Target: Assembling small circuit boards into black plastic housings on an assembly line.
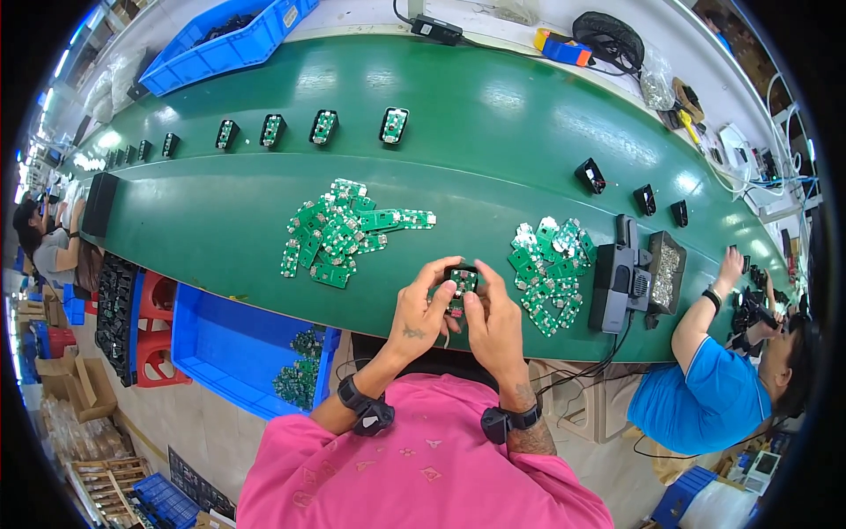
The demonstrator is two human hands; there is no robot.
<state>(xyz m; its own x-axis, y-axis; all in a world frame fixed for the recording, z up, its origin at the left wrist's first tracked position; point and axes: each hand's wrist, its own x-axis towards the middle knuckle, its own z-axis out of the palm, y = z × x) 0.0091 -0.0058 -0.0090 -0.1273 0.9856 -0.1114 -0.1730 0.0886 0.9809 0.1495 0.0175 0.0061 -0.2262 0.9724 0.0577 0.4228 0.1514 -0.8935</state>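
Observation:
Both thumbs press on a small green circuit board (463, 279) in a black plastic housing, just beyond the table's near edge. My left hand (414, 316) grips its left side, and my right hand (495, 324) closes round its right side. A reddish part shows at the near end of the board; fingers hide the housing's sides. Ahead to the left lies a loose heap of green circuit boards (339, 231). Another pile of boards (550, 266) lies to the right of my right hand.
Black housings with boards (394, 126) stand in a row across the far left. Several black housings (590, 175) sit at right. Beside the right pile stand a grey device (612, 286) and a parts tray (654, 298). A blue bin (216, 375) sits below left; a co-worker (705, 388) works at right.

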